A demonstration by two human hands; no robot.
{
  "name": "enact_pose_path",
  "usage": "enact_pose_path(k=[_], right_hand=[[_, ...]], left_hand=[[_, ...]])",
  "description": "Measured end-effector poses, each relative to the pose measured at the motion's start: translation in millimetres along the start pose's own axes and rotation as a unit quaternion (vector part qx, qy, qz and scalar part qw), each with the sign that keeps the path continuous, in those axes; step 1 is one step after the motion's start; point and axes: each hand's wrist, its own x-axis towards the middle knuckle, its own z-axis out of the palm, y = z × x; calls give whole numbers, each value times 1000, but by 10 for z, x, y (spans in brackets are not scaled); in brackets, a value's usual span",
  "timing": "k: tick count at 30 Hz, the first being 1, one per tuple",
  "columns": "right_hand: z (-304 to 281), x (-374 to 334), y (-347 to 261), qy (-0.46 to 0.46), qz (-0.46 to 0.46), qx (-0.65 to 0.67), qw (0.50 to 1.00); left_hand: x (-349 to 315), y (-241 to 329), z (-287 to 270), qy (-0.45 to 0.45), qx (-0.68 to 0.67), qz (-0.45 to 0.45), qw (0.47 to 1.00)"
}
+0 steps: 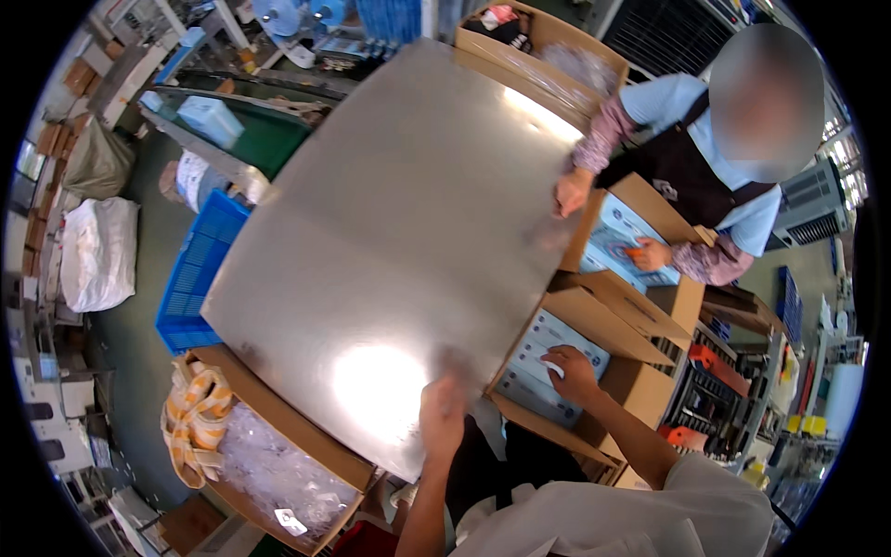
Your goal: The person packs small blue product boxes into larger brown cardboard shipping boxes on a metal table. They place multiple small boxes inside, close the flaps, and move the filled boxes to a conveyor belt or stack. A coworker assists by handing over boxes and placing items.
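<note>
My left hand (443, 415) is at the near edge of the shiny metal table (399, 213); its fingers are turned away and hard to make out. To the right, my right hand (573, 373) reaches over an open cardboard box (636, 395). Its fingers and thumb are apart, with a small white patch between them that I cannot identify. Below it, flat light-blue printed packs (543, 390) fill the box. Nothing else is seen in my left hand.
Across the table's right corner, a co-worker (691, 176) handles blue packs (620, 243) in another carton. A carton of clear plastic pieces (278, 464) with a striped cloth (197, 422) stands at left, near a blue crate (190, 278). Another carton (548, 70) adjoins the far edge.
</note>
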Motion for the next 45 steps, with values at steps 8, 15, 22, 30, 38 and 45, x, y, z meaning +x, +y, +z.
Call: enact_pose_path(k=[8, 15, 22, 30, 38, 45], right_hand=[[-112, 2713, -2274, 50, -201, 80, 975], [-393, 4182, -3685, 188, -185, -112, 958], [-497, 4377, -3235, -56, -53, -55, 996], [-580, 1650, -1441, -154, -258, 192, 934], [-818, -396, -476, 200, -183, 51, 961], [-170, -1302, 535, -196, 49, -18, 979]], left_hand=[[-45, -805, -676, 13, 103, -62, 993], [-300, -723, -591, 31, 112, -33, 993], [-30, -1052, -338, -7, -198, -124, 972], [1100, -267, -805, 45, -408, -27, 912], [843, 693, 208, -290, -141, 105, 941], [671, -184, 996, -211, -204, -120, 948]])
